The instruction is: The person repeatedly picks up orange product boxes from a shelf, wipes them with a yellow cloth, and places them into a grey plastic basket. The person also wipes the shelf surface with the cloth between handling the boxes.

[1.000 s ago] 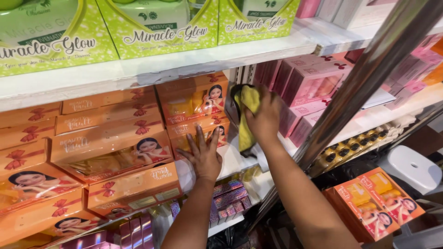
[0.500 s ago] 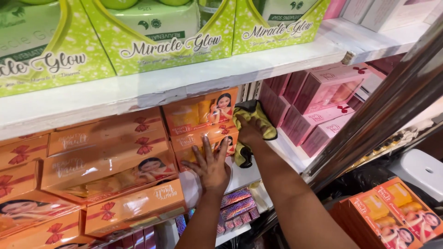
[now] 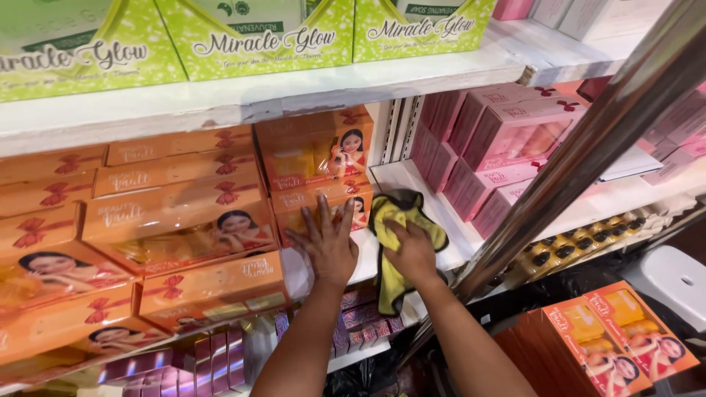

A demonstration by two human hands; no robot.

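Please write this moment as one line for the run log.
left hand: flat on orange box | right hand: presses yellow cloth on white shelf | pink boxes: right

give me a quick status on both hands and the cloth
Left hand flat against the lower orange box. Right hand pressing yellow cloth on white shelf. Metal pole close right.

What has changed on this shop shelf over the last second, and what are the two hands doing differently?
The right hand brought the yellow cloth down from high in the gap between the box stacks to the white shelf, nearer the front edge. It still grips the cloth. The left hand stays flat against the orange boxes. The pink boxes have not moved.
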